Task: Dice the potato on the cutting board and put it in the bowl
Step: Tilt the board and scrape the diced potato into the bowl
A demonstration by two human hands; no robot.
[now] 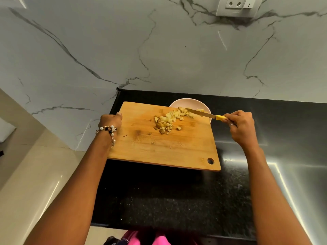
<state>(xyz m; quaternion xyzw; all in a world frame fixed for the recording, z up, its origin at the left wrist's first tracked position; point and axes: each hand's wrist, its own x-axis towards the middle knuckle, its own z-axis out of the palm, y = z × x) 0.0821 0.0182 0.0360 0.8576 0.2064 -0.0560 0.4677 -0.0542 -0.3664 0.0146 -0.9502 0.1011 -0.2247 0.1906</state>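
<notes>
A wooden cutting board is held tilted over the black counter, its far right corner over a white bowl. My left hand grips the board's left edge. Diced potato pieces lie in a loose pile near the board's far right, some at the bowl's rim. My right hand grips the yellow handle of a knife, whose blade lies across the pile's end over the bowl. A few pieces show inside the bowl.
The black granite counter runs to the right, with a marble wall behind it. A wall socket sits at the top right. The counter's left end is near the board's left edge, beside a beige surface.
</notes>
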